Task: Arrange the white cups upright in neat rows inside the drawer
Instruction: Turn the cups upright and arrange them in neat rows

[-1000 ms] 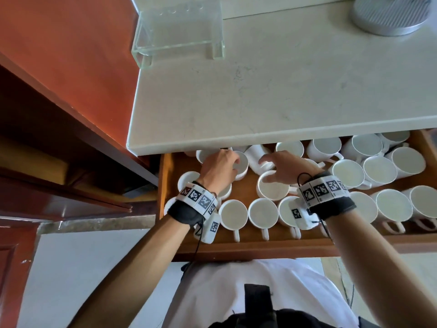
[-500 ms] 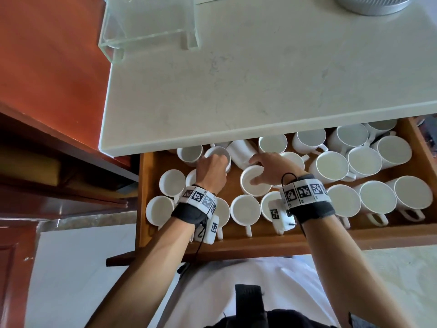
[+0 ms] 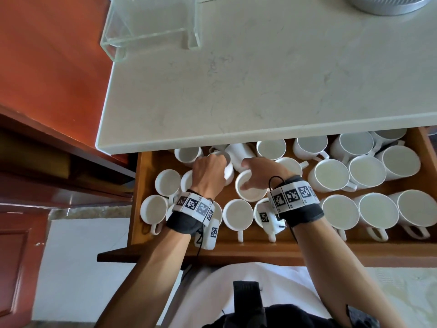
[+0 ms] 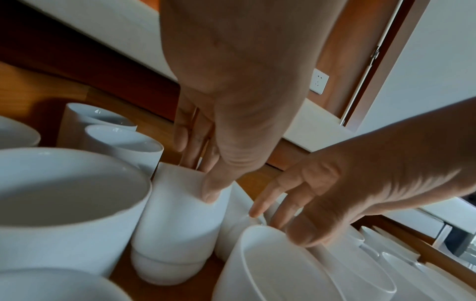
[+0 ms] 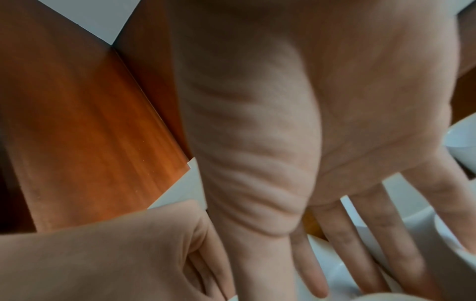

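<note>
Many white cups stand mouth up in the open wooden drawer (image 3: pixel 236 249). One cup (image 3: pixel 241 151) lies on its side at the back, under the counter edge. My left hand (image 3: pixel 222 162) (image 4: pixel 201 177) pinches the rim of an upright cup (image 3: pixel 228 169) (image 4: pixel 177 220), thumb outside and fingers inside. My right hand (image 3: pixel 248 171) (image 4: pixel 278 222) (image 5: pixel 360 270) is beside it with straight fingers that reach to the lying cup. Its thumb rests on the rim of another upright cup (image 3: pixel 251 194) (image 4: pixel 283 264).
The pale stone countertop (image 3: pixel 260 79) overhangs the drawer's back row. On it are a clear glass stand (image 3: pixel 151 24) and a round metal object (image 3: pixel 387 3). Cups crowd the drawer's right half (image 3: pixel 366 171). A dark wooden cabinet (image 3: pixel 59 162) is on the left.
The view has shifted and more of the back row shows under the counter edge. Both hands stay at the same cups, with the left still holding its cup.
</note>
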{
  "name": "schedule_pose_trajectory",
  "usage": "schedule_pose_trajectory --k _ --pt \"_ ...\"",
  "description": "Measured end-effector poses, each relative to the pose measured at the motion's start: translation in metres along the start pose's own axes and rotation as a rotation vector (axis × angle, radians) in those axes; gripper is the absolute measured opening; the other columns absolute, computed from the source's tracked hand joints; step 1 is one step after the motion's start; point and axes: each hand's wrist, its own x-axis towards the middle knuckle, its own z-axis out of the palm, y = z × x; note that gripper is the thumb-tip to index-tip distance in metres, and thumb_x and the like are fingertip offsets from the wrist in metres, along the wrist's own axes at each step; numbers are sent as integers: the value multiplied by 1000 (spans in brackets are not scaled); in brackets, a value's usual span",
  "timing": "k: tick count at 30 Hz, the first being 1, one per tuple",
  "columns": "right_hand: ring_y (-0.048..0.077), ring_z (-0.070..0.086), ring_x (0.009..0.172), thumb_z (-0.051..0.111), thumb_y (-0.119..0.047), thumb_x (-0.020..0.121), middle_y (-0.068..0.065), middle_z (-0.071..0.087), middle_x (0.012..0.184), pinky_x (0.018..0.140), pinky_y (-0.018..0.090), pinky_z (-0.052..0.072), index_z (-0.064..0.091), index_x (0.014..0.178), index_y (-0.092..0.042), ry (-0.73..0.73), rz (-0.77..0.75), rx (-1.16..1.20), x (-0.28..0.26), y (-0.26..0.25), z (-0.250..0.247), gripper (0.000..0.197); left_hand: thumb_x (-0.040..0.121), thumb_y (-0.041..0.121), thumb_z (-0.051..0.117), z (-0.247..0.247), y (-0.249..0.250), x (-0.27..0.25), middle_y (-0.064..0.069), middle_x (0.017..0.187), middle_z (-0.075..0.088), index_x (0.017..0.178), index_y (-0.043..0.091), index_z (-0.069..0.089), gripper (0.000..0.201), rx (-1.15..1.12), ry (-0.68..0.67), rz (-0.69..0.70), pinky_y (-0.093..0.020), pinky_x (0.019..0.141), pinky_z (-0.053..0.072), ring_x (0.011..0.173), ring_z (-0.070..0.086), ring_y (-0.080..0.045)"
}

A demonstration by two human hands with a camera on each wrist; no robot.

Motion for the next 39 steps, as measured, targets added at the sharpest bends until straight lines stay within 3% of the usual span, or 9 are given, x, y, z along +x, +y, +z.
schedule_pose_trajectory --k 5,8,13,21,25,30,33,35,39 --pt "25 56 124 79 -40 83 3 58 138 100 43 49 46 145 -21 19 -69 10 -8 1 -15 73 95 12 69 -8 3 -12 -7 89 74 88 15 71 8 34 18 9 -33 65 43 87 72 -28" --pt "24 53 129 79 -39 83 3 56 142 104 43 47 43 148 -24 46 -147 32 -17 2 -25 76 97 5 63 -16 0 -22 -10 96 74 105 16 76 19 66 54 21 -33 76 46 95 69 -31" --pt "23 47 135 84 -30 80 1 52 146 106 34 39 40 152 -25 144 -285 108 -28 3 -35 84 83 -2 70 -26 -14 -37 -1 90 66 97 27 78 34 20 157 116 -29 69 41 81 45 -19" --pt "22 56 122 94 -31 62 0 61 134 95 30 45 45 144 -22 202 -335 125 -42 6 -37 96 73 2 82 -37 -10 -50 10 90 67 89 33 80 35 19 337 277 -31 75 44 86 57 -18" --pt "21 47 127 93 -33 62 1 52 139 102 35 43 39 151 -31 196 -375 101 -51 8 -38 104 79 0 78 -39 -7 -58 10 86 69 89 31 81 33 -52 391 319 -32 74 45 88 57 -20" --pt "21 58 107 92 -43 58 -1 54 125 86 34 48 46 137 -28 300 -352 100 -69 9 -38 93 73 5 87 -38 0 -62 9 89 73 86 22 80 23 -148 479 388 -35 77 46 94 63 -20" --pt "24 61 98 92 -51 56 -2 59 116 81 37 48 44 126 -21 368 -300 121 -77 11 -38 90 76 19 90 -40 1 -68 8 136 65 132 21 67 60 -422 418 289 -33 97 51 121 60 -13" --pt "22 57 92 91 -57 57 -3 57 110 77 34 44 43 123 -19 380 -247 167 -81 11 -40 90 73 37 92 -39 1 -72 11 149 54 150 26 47 90 -607 310 166 -28 105 46 131 52 -7" --pt "19 58 91 88 -62 58 -6 59 101 73 33 45 43 116 -18 344 -180 325 -83 6 -41 85 58 56 94 -21 2 -69 15 132 62 138 34 51 94 -762 226 25 -40 99 54 121 59 -6"
